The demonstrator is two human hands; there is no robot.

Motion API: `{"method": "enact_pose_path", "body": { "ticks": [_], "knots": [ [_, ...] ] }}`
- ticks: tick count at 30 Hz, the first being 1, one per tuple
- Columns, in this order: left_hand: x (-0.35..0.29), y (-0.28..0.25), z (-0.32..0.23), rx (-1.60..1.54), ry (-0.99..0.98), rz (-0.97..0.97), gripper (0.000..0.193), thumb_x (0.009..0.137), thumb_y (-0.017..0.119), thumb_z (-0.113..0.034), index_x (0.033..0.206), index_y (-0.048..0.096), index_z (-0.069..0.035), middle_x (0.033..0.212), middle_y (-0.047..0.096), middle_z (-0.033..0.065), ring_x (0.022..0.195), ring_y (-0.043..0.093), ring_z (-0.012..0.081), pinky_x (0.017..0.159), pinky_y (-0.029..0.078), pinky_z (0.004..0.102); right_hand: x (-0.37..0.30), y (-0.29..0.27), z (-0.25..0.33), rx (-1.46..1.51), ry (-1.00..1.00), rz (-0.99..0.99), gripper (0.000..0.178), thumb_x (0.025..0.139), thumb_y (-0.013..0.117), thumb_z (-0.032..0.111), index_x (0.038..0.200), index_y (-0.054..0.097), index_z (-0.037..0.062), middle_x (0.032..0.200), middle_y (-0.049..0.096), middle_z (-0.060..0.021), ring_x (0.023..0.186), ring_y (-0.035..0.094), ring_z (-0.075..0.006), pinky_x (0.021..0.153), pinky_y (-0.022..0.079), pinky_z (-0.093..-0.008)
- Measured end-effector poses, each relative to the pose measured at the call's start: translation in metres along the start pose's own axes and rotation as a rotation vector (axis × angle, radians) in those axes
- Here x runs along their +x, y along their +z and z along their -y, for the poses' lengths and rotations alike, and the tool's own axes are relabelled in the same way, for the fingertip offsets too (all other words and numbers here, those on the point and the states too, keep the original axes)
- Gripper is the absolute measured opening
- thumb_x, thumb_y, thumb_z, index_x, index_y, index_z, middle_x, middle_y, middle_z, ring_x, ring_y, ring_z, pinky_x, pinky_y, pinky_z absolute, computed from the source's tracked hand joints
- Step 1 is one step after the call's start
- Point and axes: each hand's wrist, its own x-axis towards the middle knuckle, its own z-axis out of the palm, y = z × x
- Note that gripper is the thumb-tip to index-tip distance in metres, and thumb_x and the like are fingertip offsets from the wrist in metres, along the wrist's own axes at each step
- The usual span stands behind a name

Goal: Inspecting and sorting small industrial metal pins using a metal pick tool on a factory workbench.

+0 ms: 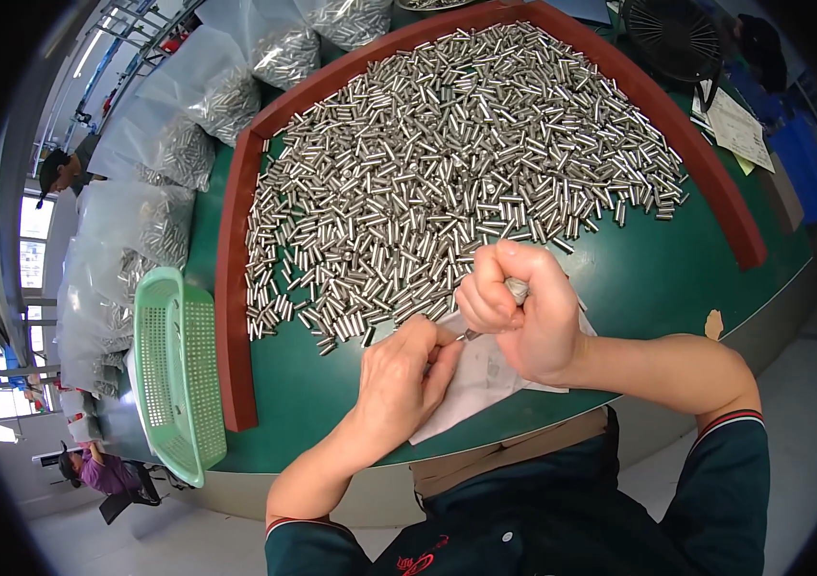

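Note:
My left hand (401, 370) is closed in a pinch, thumb against forefinger, near the front edge of the green table (634, 288). At its fingertips shows a bit of a small metal cylinder (469, 335), mostly hidden. Just right of it, my right hand (528, 312) is closed in a fist round a hand tool with a pale, rounded handle end (518, 289); the rest of the tool is hidden by the fingers. Both hands nearly touch above a whitish cloth or paper sheet (471, 384). Beyond them spreads a large heap of short shiny metal cylinders (466, 163).
A dark red frame (234, 288) borders the heap. At left stand a green plastic basket (207, 384) and several clear bags (183, 149) of cylinders. A black fan (672, 38) and papers (736, 130) lie far right. Other people are in the left background.

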Motion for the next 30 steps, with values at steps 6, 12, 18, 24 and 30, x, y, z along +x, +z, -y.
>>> {"method": "enact_pose_path", "body": {
  "ticks": [6,12,18,24,30],
  "knots": [
    [0.0,-0.001,0.001,-0.008,0.0,0.001,0.01,0.073,0.061,-0.002,0.072,0.051,-0.002,0.062,0.052,0.0106,0.047,0.053,0.0239,0.043,0.04,0.0323,0.0,0.002,-0.001,0.019,0.002,0.004,0.038,0.085,0.029,0.027,0.051,0.03,0.0111,0.042,0.025,0.0037,0.042,0.02,-0.0087,0.043,0.018,-0.0244],
    [-0.001,-0.002,0.001,-0.003,-0.005,0.006,0.01,0.073,0.061,-0.002,0.072,0.051,-0.002,0.062,0.052,0.0108,0.047,0.052,0.0248,0.043,0.04,0.0331,0.0,0.003,0.0,0.022,0.02,0.007,0.038,0.085,0.03,0.028,0.051,0.03,0.0112,0.042,0.025,0.0038,0.042,0.02,-0.0086,0.043,0.018,-0.0244],
    [-0.002,0.0,0.001,-0.03,-0.044,0.03,0.011,0.073,0.061,-0.002,0.072,0.05,-0.002,0.063,0.051,0.0113,0.049,0.052,0.0266,0.043,0.04,0.0343,-0.001,0.004,-0.004,0.007,-0.001,0.004,0.038,0.085,0.029,0.027,0.05,0.03,0.0113,0.042,0.025,0.0039,0.042,0.02,-0.0085,0.043,0.018,-0.0244],
    [-0.003,0.004,0.004,0.015,0.028,-0.045,0.012,0.072,0.06,-0.002,0.071,0.049,-0.002,0.065,0.05,0.0119,0.051,0.051,0.0306,0.044,0.04,0.0368,-0.004,0.013,-0.008,-0.187,-0.068,0.009,0.036,0.084,0.031,0.022,0.05,0.027,0.0096,0.046,0.023,0.0031,0.043,0.021,-0.0081,0.044,0.018,-0.0246],
    [0.0,0.002,0.001,0.031,0.044,-0.034,0.012,0.072,0.059,-0.001,0.071,0.048,-0.002,0.065,0.049,0.0131,0.053,0.051,0.0326,0.045,0.04,0.0385,-0.011,0.02,-0.007,-0.271,-0.13,0.04,0.037,0.082,0.035,0.025,0.05,0.028,0.0088,0.047,0.027,0.0024,0.045,0.023,-0.0079,0.044,0.02,-0.0241]
  ]
}}
